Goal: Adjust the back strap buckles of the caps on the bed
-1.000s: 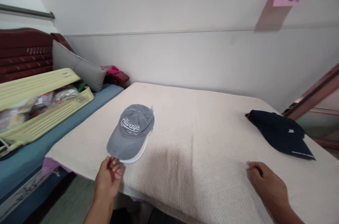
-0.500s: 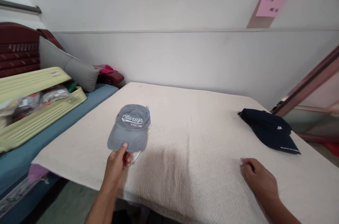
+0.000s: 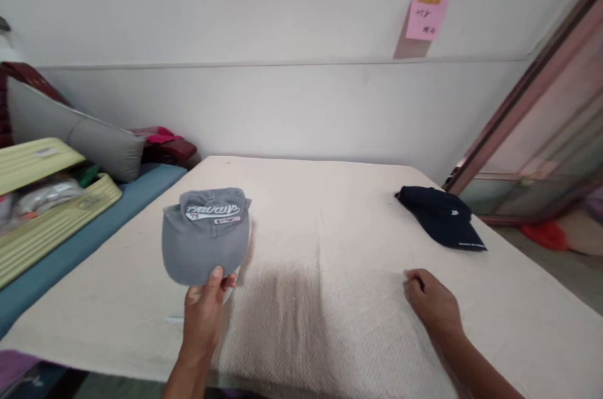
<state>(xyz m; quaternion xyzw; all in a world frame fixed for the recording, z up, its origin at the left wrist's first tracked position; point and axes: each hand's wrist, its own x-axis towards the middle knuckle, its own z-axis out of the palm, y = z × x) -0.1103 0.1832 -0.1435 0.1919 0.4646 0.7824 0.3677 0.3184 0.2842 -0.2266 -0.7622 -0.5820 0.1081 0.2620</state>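
A grey baseball cap (image 3: pixel 207 242) with white lettering hangs above the left part of the table, its brim pointing at me. My left hand (image 3: pixel 207 308) pinches the brim's front edge, thumb on top. The cap's crown is partly folded in. A whitish thing shows behind and below the cap, mostly hidden. My right hand (image 3: pixel 431 301) rests on the cloth in a loose fist, with nothing visible in it. Beyond it, a navy baseball cap (image 3: pixel 436 213) lies on the right side of the table, brim toward the front right.
A cream cloth (image 3: pixel 348 223) covers the table, which stands against a white wall. A pink note (image 3: pixel 426 19) is taped to that wall. At left, a grey cushion (image 3: pixel 89 129) and a yellow-green container (image 3: pixel 61 220) with bagged things rest on a blue-covered seat.
My left hand has raised the grey cap toward me, and its crown has sagged. The view has turned to the right. My right hand stays in a fist on the cloth.
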